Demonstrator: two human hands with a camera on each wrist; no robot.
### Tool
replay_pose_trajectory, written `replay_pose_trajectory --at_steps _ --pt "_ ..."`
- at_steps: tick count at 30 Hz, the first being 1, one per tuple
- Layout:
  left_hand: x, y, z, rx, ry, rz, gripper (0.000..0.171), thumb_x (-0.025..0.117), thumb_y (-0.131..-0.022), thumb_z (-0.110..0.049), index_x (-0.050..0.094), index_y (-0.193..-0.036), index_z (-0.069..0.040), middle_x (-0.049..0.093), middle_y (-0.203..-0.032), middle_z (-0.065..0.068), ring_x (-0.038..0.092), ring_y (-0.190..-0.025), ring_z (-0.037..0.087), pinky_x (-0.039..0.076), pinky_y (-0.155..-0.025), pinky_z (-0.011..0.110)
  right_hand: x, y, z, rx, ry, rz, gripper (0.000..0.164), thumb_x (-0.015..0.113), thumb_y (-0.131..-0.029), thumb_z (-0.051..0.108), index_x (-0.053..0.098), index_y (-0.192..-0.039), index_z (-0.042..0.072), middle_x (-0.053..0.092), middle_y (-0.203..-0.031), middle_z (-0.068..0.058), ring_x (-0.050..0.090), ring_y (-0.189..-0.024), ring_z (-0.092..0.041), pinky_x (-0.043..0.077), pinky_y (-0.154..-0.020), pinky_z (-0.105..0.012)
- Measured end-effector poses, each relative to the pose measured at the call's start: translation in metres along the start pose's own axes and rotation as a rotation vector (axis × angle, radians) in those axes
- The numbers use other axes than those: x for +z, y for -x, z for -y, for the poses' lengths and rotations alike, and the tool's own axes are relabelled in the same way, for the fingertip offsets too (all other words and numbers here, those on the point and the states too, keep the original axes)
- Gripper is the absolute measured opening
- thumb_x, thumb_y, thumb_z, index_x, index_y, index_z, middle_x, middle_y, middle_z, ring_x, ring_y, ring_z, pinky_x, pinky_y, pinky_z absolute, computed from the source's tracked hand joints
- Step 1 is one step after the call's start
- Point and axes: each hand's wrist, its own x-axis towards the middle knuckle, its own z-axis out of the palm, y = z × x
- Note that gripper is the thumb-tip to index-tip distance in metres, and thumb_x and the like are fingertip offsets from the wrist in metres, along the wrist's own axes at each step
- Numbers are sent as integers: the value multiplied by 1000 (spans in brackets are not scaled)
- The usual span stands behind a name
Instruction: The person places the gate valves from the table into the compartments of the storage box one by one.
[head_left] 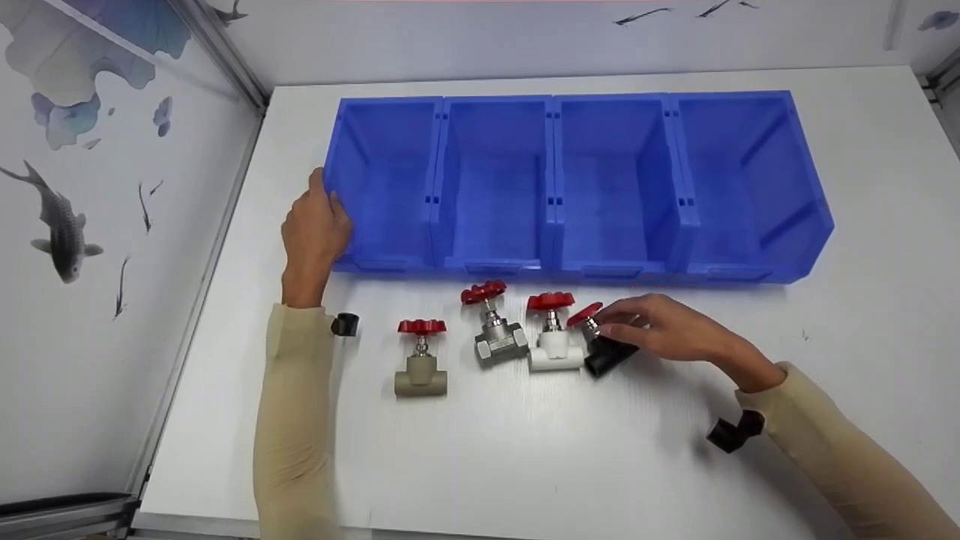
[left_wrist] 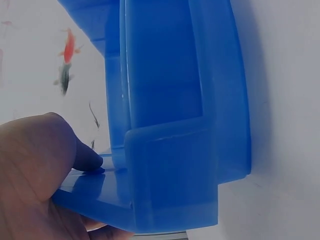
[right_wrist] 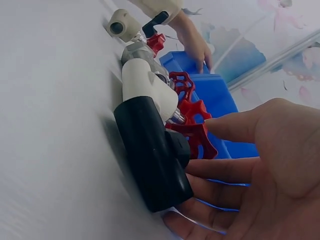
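Observation:
In the head view my left hand (head_left: 315,225) grips the left side wall of the blue storage bin row (head_left: 495,271). The left wrist view shows the thumb inside that wall (left_wrist: 95,192) and fingers outside. My right hand (head_left: 667,328) holds a tilted black valve (head_left: 609,355) with a red handwheel. In the right wrist view the thumb is at the handwheel (right_wrist: 192,131) and the other fingers lie along the black body (right_wrist: 150,155). Left of it are a white valve (head_left: 555,352), a metal valve (head_left: 501,343) and a grey-beige valve (head_left: 421,375), all with red handwheels.
Several bin compartments stand side by side at the back of the white table (head_left: 480,457), their low fronts facing me. A patterned panel (head_left: 112,225) rises along the left edge and another (head_left: 487,41) behind. Black wrist-worn pieces (head_left: 726,435) stick out from the sleeves.

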Motion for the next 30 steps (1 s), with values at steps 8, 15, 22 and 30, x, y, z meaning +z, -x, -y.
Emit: replay_pose_trajectory --at_steps 8,15,22,30 --pt "2 1 1 2 8 3 47 38 -105 -15 35 -148 3 59 -128 32 60 -113 51 48 -89 63 9 -4 -2 59 -94 -18 29 61 -99 25 69 -116 4 73 -101 -3 65 -96 -18 50 -88 -34" --pt "2 1 1 19 20 -12 46 38 -104 -14 36 -146 5 59 -127 34 60 -112 51 47 -90 62 13 -6 -2 110 -139 -29 29 65 -97 30 71 -113 6 71 -98 -4 63 -92 -18 48 -86 -33" --pt "1 0 1 18 34 -5 47 38 -105 -15 36 -147 5 58 -129 34 59 -115 50 46 -92 61 15 -8 -1 126 -168 -37 27 70 -92 30 72 -108 8 69 -93 -3 61 -88 -18 47 -82 -32" --pt "2 -1 2 14 32 -3 47 38 -105 -16 36 -147 5 58 -127 35 59 -113 51 47 -91 62 16 -9 0 127 -174 -55 28 72 -90 24 71 -109 4 68 -94 -4 59 -87 -16 47 -81 -28"
